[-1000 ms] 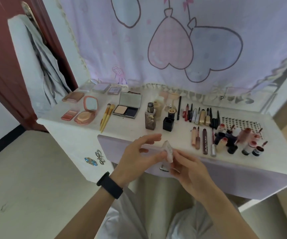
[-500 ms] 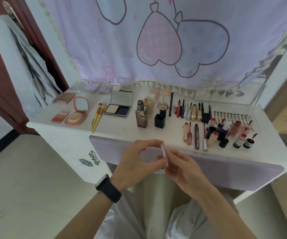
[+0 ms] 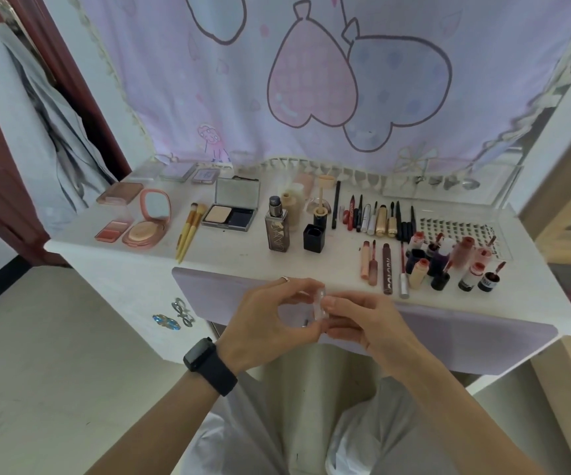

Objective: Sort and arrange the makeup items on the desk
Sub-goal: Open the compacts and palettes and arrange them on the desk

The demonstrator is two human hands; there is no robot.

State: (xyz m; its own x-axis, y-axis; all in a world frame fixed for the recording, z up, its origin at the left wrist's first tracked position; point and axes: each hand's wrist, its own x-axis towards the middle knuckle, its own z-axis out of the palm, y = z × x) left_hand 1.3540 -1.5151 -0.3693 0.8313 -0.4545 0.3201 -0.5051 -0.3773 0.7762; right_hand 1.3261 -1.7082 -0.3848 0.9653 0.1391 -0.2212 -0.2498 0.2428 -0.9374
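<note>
Both hands hold a small clear makeup tube (image 3: pixel 319 303) upright in front of the desk's front edge (image 3: pixel 482 317). My left hand (image 3: pixel 270 323), with a black watch on the wrist, curls its fingers and thumb round the tube from the left. My right hand (image 3: pixel 359 320) pinches it from the right. On the desk lie blush and powder compacts (image 3: pixel 143 228), two brushes (image 3: pixel 188 231), a pressed-powder case (image 3: pixel 231 210), a foundation bottle (image 3: pixel 278 228), a row of pencils and mascaras (image 3: pixel 376 217), and several lip glosses (image 3: pixel 448 265).
A clear tray of lashes (image 3: pixel 462 231) sits at the desk's right rear. A purple curtain (image 3: pixel 311 80) hangs behind the desk. A garment (image 3: pixel 37 125) hangs by the red door at the left. A wooden frame (image 3: pixel 558 200) stands at the right.
The tube has stayed between both hands and turned more upright. The view has shifted slightly, with the hands staying in front of the desk edge.
</note>
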